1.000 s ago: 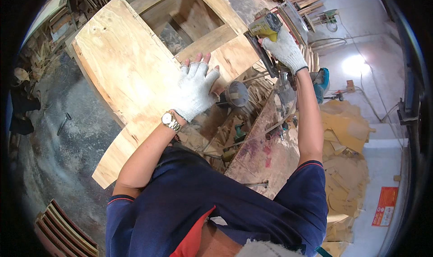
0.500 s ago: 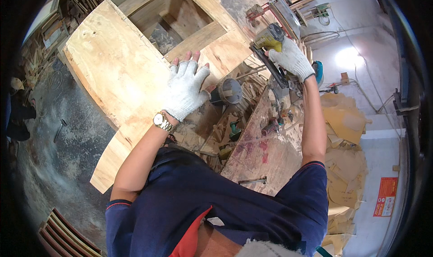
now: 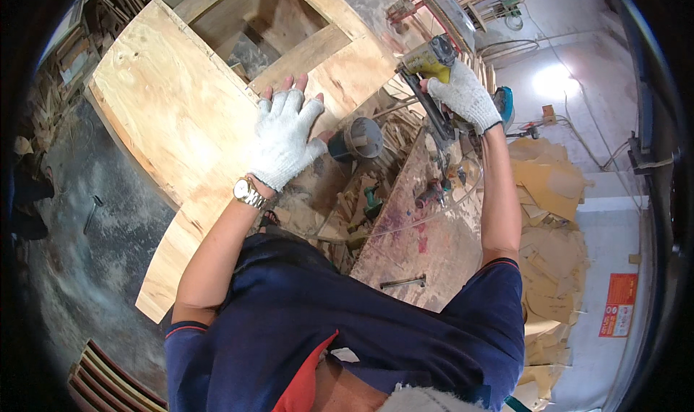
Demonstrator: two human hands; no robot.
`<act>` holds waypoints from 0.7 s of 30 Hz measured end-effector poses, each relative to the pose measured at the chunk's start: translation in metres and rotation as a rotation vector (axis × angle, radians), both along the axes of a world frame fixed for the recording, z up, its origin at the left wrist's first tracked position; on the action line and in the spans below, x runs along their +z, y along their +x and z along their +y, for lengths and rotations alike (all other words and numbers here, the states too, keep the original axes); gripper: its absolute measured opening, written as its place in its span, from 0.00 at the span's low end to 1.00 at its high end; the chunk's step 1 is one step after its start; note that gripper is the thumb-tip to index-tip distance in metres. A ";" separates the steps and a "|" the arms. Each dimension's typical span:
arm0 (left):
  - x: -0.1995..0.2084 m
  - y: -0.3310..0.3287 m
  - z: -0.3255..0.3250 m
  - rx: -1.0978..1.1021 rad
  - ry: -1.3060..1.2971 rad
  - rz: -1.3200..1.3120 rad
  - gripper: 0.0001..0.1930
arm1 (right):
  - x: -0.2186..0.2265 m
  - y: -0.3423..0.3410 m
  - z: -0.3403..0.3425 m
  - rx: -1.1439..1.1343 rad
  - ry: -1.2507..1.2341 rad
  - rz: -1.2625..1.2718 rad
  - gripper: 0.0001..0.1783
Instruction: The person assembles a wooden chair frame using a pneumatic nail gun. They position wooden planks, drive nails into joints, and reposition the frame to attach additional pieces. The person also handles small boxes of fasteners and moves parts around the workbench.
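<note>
A pale plywood frame (image 3: 173,101) with a square opening fills the upper left. My left hand (image 3: 285,137), in a white fingerless glove, lies spread on its surface just below the opening. My right hand (image 3: 466,97), gloved the same way, grips a yellow and black nail gun (image 3: 435,69) by its handle. The nail gun is held off to the right of the plywood, over the workbench side, apart from the wood. Its long dark magazine slants down toward the bench.
A grey bucket (image 3: 363,139) stands between plywood and workbench (image 3: 412,246). On the bench lie a metal bar tool (image 3: 403,282), a power tool (image 3: 434,193) and an air hose. Wood scraps lie below. A hammer (image 3: 94,211) rests on the floor at left. Brown sheets (image 3: 549,267) are stacked right.
The view has shifted slightly, so the plywood and bench sit a little further left and up. My left hand stays flat on the plywood; the nail gun is still in my right hand.
</note>
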State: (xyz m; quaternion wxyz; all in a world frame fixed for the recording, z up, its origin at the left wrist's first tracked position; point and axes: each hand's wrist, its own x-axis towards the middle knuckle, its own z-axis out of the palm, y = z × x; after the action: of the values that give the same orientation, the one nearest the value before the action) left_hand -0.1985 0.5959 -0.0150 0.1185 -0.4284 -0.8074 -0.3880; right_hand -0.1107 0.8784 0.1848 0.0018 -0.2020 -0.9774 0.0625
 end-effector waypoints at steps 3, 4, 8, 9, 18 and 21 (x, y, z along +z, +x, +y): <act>0.000 0.001 0.000 0.003 -0.004 0.003 0.32 | -0.003 0.001 -0.010 0.117 0.048 0.041 0.25; 0.000 0.001 0.000 0.002 0.003 0.003 0.32 | -0.001 0.005 -0.015 -0.009 -0.071 -0.045 0.25; 0.002 0.000 0.000 -0.001 0.020 -0.017 0.31 | -0.009 0.013 -0.041 0.008 -0.142 -0.033 0.26; 0.003 0.001 -0.001 -0.007 0.028 -0.026 0.31 | -0.011 0.013 -0.045 0.037 -0.093 -0.035 0.27; 0.003 0.000 -0.002 -0.007 0.043 -0.026 0.29 | -0.017 0.019 -0.054 -0.019 0.014 -0.086 0.31; 0.002 -0.001 -0.001 -0.002 0.027 -0.028 0.29 | -0.018 0.018 -0.057 0.004 0.037 -0.061 0.32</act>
State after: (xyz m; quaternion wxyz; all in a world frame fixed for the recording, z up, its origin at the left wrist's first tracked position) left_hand -0.1990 0.5946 -0.0132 0.1125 -0.4222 -0.8033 -0.4048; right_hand -0.0928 0.8212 0.1673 -0.0245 -0.2018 -0.9784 0.0381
